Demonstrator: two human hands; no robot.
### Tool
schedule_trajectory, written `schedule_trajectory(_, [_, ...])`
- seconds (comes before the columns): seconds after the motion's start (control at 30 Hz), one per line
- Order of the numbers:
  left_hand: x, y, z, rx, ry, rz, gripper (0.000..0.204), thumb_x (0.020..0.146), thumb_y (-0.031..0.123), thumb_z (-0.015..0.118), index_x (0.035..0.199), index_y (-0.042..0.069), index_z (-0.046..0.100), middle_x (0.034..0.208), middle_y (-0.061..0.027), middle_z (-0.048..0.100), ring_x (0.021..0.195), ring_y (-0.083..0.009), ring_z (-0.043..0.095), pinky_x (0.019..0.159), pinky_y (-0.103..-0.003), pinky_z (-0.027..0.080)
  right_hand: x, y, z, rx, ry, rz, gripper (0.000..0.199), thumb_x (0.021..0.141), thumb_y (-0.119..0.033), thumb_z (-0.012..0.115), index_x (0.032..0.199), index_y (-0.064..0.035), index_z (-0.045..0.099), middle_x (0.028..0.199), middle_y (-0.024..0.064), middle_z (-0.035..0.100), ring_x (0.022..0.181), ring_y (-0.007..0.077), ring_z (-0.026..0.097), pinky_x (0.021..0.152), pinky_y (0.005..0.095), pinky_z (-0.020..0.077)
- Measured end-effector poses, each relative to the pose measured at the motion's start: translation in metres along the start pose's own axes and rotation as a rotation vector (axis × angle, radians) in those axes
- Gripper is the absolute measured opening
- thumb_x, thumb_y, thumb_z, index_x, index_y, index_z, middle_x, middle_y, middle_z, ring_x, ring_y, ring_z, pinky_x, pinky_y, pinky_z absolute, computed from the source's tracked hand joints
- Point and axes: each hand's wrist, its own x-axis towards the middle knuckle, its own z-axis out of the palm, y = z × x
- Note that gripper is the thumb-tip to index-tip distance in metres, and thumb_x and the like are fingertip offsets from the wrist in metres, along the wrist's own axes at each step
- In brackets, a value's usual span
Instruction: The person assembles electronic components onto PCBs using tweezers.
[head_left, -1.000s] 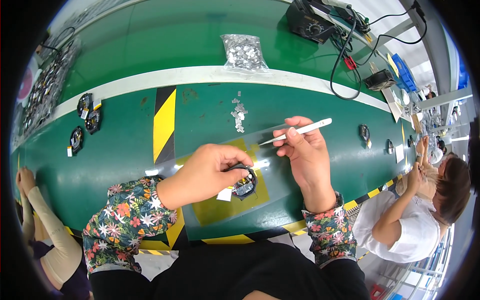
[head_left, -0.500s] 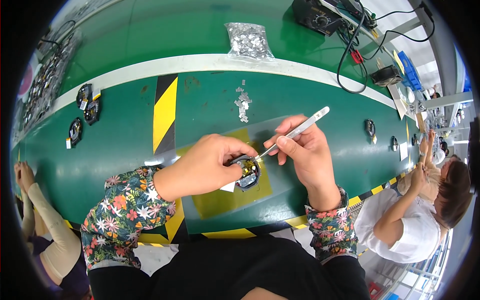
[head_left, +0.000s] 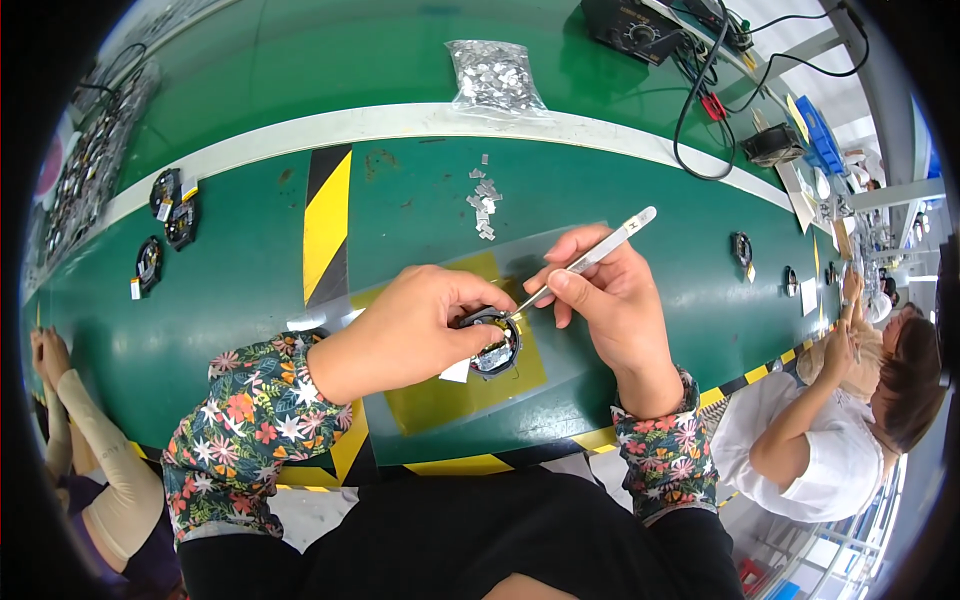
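A small round black device housing (head_left: 497,358) with an exposed circuit board lies on a yellow translucent sheet (head_left: 430,405). Thumb and fingers of my left hand (head_left: 410,325) close on its upper left side, with the thumb reaching over the board. A white tab (head_left: 455,371) sticks out below that thumb. My right hand (head_left: 605,305) grips silver tweezers (head_left: 612,240) in a pinch. Their tips meet the upper right rim of the housing, near my left fingertips. Whether anything sits between the tips is too small to tell.
Small silver pieces (head_left: 484,205) lie loose beyond my hands. A clear bag of silver parts (head_left: 493,75) rests past the white ledge (head_left: 400,122). More round housings (head_left: 150,263) lie at left, another (head_left: 741,250) at right. A black dial box (head_left: 632,30) stands far back; co-workers (head_left: 810,440) sit alongside.
Both hands hold nearly the same pose. My left thumb has shifted slightly to the right over the board, and the tweezers have tilted a little lower.
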Motion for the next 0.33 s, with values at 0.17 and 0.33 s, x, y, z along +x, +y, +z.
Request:
schedule_trajectory(0.17, [0.0013, -0.0098, 0.0032, 0.002, 0.065, 0.068, 0.016, 0.076, 0.004, 0.06, 0.089, -0.005, 0.061, 0.071, -0.0091, 0.062, 0.061, -0.0087, 0.056, 0.056, -0.024, 0.045, -0.0003, -0.0007, 0.0013, -0.011, -0.001, 0.003, 0.014, 0.082, -0.003, 0.055, 0.094, -0.0023, 0.049, 0.079, 0.0127, 0.062, 0.067, 0.0132, 0.059, 0.05, 0.0203, 0.0453])
schedule_trajectory(0.33, [0.0011, -0.0118, 0.0034, -0.022, 0.075, 0.035, 0.014, 0.076, 0.004, 0.06, 0.089, -0.001, 0.063, 0.073, -0.0071, 0.063, 0.062, -0.0107, 0.057, 0.057, -0.024, 0.046, -0.0011, -0.0013, 0.0036, -0.071, -0.018, -0.049, 0.015, 0.082, -0.005, 0.056, 0.095, -0.0023, 0.049, 0.08, 0.0132, 0.062, 0.067, 0.0137, 0.059, 0.051, 0.0208, 0.0458])
